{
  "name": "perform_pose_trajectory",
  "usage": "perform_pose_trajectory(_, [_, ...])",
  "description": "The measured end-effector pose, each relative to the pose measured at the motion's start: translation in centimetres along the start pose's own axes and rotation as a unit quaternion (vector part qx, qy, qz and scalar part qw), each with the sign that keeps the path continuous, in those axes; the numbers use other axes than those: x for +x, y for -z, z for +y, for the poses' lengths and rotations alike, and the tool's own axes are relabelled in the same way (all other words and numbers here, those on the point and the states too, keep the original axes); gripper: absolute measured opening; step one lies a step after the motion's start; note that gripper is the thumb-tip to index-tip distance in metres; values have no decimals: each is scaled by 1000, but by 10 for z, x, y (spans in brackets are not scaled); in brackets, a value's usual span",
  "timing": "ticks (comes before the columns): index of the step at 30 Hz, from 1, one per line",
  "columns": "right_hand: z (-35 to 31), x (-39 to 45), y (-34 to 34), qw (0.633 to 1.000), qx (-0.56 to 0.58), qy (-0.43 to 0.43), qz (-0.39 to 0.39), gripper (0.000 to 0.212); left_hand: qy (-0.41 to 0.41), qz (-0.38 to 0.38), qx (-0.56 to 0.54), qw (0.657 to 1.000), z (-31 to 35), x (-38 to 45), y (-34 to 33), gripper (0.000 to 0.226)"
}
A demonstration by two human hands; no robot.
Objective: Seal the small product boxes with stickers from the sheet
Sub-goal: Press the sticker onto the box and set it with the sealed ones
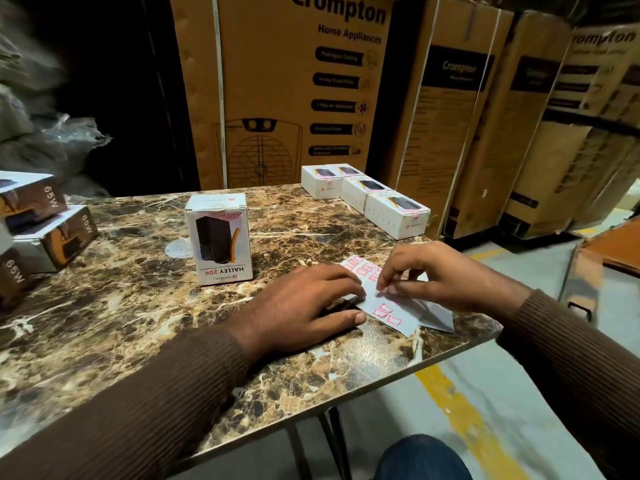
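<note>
A white sticker sheet [398,315] with pink stickers lies near the table's right edge. My left hand [304,306] presses flat on the sheet's left side, fingers fairly straight. My right hand [440,275] pinches at a pink sticker on the sheet with thumb and fingertips. A white "Halley 20K" product box [220,242] stands upright on the marble table [121,306], behind my left hand, with a pink sticker across its top flap.
Several white boxes [367,197] lie in a row at the table's far right corner. Brown-and-white 65W boxes [45,230] are stacked at the left edge. Tall cardboard cartons [287,91] stand behind the table. The floor with a yellow line [464,420] lies to the right.
</note>
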State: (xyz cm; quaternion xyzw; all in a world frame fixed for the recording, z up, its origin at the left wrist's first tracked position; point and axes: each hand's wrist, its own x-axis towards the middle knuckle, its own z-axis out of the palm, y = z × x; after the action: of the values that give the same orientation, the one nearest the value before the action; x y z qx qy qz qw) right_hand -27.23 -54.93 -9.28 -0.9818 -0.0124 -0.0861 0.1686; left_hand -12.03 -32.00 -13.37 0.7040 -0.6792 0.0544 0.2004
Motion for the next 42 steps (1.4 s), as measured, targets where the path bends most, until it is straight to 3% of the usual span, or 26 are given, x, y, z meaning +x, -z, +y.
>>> perform_pose_trajectory(11, [-20,-4,-7,997,-13,44,-59,15,1,-9,-7,1000,1,0,0,45])
perform_pose_trajectory(37, [-23,1,-11,987,-126,82,-55,6,4,-6,-13,1000,-1,0,-2,42])
perform_pose_trajectory(42, [-26,-4,-6,992,-94,64,-61,13,3,-4,-15,1000,-1,0,-3,43])
